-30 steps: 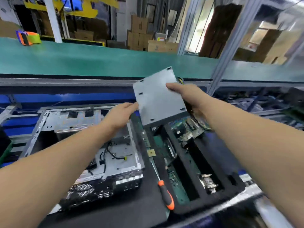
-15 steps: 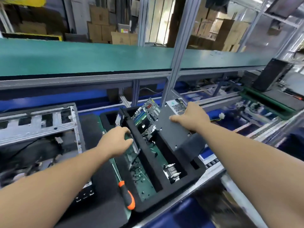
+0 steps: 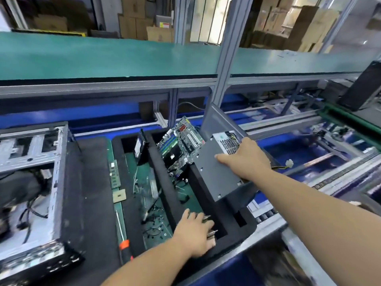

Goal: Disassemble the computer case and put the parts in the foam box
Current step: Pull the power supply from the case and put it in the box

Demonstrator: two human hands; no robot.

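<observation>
I see right hand grasping power supply over foam box, left hand fingers around metal part in a compartment

The foam box sits right of the computer case, a screwdriver between them.

The rectangular foam box is black, its floor green. The flat metal power supply unit is grey with a perforated silver end. The upright motherboard is green, and the screwdriver handle is orange and black.
</observation>
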